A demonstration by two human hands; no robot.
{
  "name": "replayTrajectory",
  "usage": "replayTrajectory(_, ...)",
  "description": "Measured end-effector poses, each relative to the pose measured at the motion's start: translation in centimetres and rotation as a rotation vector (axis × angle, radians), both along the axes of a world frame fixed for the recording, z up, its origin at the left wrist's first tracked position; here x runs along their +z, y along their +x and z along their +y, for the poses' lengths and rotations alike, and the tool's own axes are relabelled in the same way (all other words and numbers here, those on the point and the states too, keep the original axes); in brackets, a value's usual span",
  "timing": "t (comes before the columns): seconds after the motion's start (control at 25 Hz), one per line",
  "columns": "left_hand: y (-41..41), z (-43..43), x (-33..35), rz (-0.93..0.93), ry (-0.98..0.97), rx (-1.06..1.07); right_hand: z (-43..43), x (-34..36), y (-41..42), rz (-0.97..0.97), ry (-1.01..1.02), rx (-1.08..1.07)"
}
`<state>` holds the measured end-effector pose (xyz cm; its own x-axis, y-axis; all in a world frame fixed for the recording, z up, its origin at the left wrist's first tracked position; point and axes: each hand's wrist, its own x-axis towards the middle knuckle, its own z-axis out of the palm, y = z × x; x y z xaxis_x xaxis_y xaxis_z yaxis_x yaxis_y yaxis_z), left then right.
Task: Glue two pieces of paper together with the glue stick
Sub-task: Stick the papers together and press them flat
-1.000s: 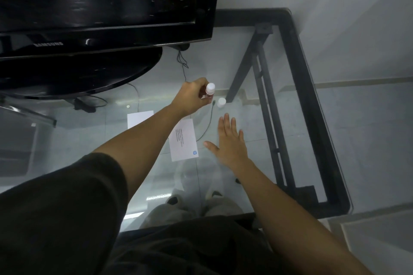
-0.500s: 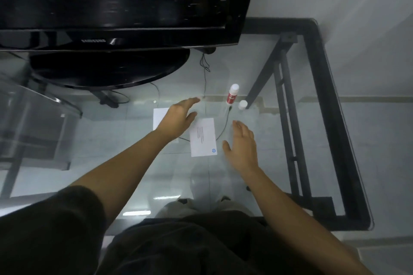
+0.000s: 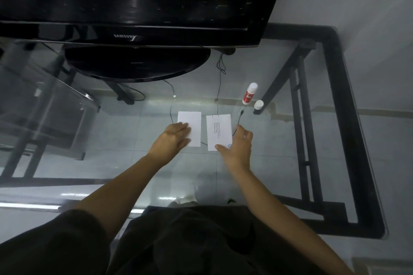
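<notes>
Glass table [image 3: 290, 140] bearing two papers: left hand [image 3: 173, 139], fingers together, on blank paper [image 3: 192, 125]; right hand [image 3: 238, 145], fingers spread, at printed paper [image 3: 218, 128]. Glue stick [image 3: 249, 94], cap [image 3: 258, 104] and TV [image 3: 134, 18] beyond.

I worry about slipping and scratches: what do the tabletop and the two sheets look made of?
Tabletop: clear glass, glossy; the floor and frame show through it. Blank sheet and printed sheet: thin matte white paper, probably, lying flat.

Two white paper pieces are laid flat side by side, slightly apart: a blank piece [image 3: 192, 128] partly covered by the left hand [image 3: 173, 138], and a printed piece [image 3: 218, 130] touched at its near right corner by the right hand [image 3: 239, 146]. A red-labelled glue stick [image 3: 249, 94] is stood upright beyond the right hand, with its white cap [image 3: 258, 104] set just beside it.
</notes>
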<state>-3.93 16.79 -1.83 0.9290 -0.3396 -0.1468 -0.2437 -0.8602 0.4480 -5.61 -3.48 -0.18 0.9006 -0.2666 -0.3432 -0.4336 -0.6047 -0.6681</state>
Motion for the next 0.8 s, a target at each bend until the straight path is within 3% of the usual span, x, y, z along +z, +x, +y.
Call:
replayTrajectory(0.16,0.1,-2.8,-0.2,-0.02,-0.021,-0.048,-2.9,0.2,0.3,-0.026,0.065,-0.047)
replayTrajectory(0.64,0.1,-7.8,-0.1,0.033,-0.078,-0.073,-7.3,-0.5,-1.9,-0.234,-0.068,-0.052)
replayTrajectory(0.8,0.8,-8.5,2.4,0.044,-0.376,0.187,-7.1,0.0,-1.7,-0.391,-0.08,-0.023)
